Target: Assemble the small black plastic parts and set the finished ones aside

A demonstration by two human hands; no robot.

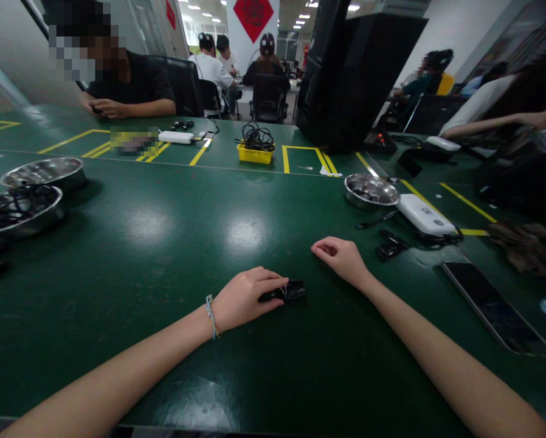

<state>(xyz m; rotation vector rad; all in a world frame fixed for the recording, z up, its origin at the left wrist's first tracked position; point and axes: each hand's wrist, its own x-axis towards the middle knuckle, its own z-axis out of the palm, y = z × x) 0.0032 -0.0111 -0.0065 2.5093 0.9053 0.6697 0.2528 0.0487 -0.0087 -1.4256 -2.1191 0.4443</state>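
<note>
My left hand (248, 298), a braided bracelet at its wrist, grips a small black plastic piece (295, 289) between thumb and fingers, low over the green table. A thin shiny bit shows by the fingertips; the exact kind of piece is unclear. To the right, my right hand (341, 260) rests on its side with fingers curled together. Whatever it may hold is hidden. Nearest to it lie some black parts (390, 244) and a short black cable (377, 220).
Steel bowls (75, 176) stand at the left, one with black cables. On the right are a steel bowl (371, 199) of small parts, a white power bank (425, 214) and a phone (494, 307). A yellow bin (255, 154) of cables sits ahead. A person (148, 85) works across the table.
</note>
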